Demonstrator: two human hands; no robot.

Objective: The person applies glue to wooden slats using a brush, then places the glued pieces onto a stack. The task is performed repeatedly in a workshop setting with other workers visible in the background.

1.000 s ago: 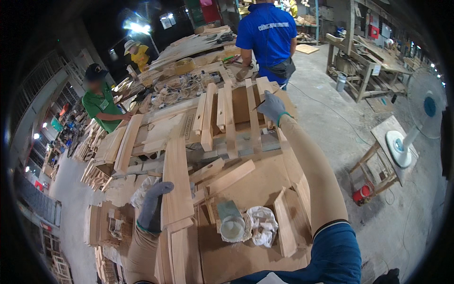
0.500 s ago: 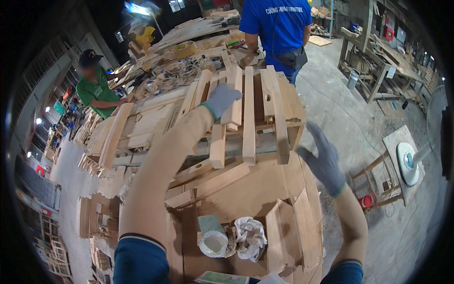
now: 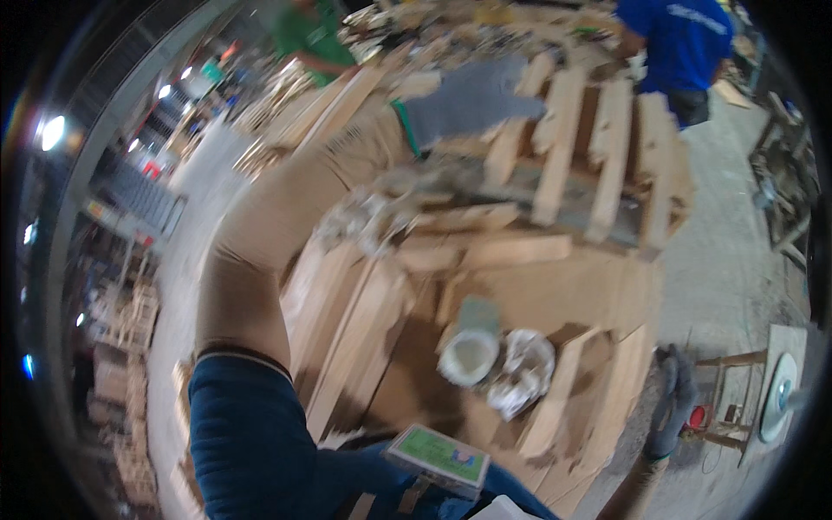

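My left hand (image 3: 475,102), in a grey glove, reaches far forward and lies on a slatted wooden frame (image 3: 607,147) at the back of the workbench. Motion blur hides whether its fingers grip a slat. My right hand (image 3: 672,407), also gloved, hangs low beside the bench's right edge with nothing in it, fingers loosely apart. Loose planks (image 3: 485,251) lie between the frame and me.
A white round cup (image 3: 468,355) and a crumpled rag (image 3: 520,374) sit on the brown bench top (image 3: 555,286). A green-topped box (image 3: 438,455) is near my chest. A person in blue (image 3: 685,43) and one in green (image 3: 308,30) work beyond. A stool (image 3: 724,420) and fan (image 3: 778,399) stand right.
My head has swung left and closer, blurring the view. My left hand stays on the slatted frame; my right hand has dropped from beside the frame down to the bench's right edge.
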